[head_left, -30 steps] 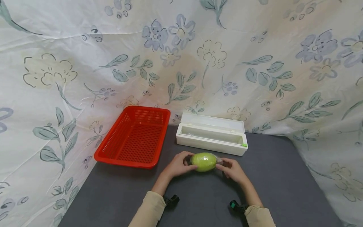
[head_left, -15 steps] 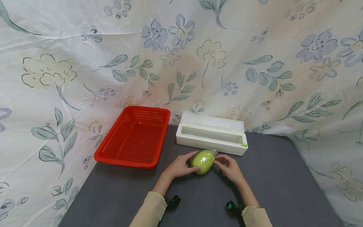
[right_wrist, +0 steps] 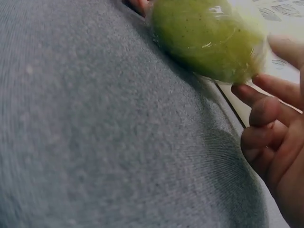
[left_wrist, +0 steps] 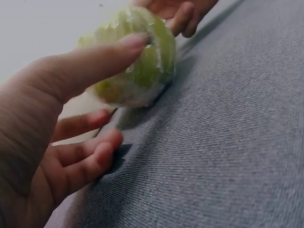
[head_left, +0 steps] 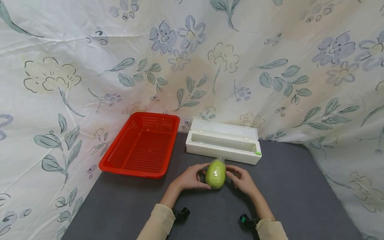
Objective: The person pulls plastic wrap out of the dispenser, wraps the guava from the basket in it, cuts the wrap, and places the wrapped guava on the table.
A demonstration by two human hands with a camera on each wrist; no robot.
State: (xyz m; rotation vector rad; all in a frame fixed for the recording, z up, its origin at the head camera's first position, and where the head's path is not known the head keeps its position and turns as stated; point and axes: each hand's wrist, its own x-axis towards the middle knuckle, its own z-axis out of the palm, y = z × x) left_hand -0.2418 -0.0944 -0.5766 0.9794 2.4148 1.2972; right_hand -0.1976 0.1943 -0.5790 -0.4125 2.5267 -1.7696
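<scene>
A green mango-like fruit (head_left: 215,174), wrapped in shiny clear film, is held between both hands over the grey table. Gathered film sticks up at its far end. My left hand (head_left: 191,177) grips its left side, thumb at the near end and index finger toward the far end. In the left wrist view that thumb lies across the fruit (left_wrist: 151,61), while other fingers curl below it. On the right side, my right hand (head_left: 241,179) holds the fruit with its fingertips. The right wrist view shows those curled fingers (right_wrist: 268,111) at one end of the fruit (right_wrist: 209,38).
Behind the hands stands a long white box (head_left: 223,151), its lid (head_left: 225,128) raised and a green piece at its right end. A red plastic basket (head_left: 144,146) sits at the back left. Floral cloth (head_left: 192,66) hangs around the table (head_left: 222,213).
The fruit has turned from lying sideways to pointing away from me, its gathered film now at the far end. My right hand has let go of the film end and moved to the fruit's side.
</scene>
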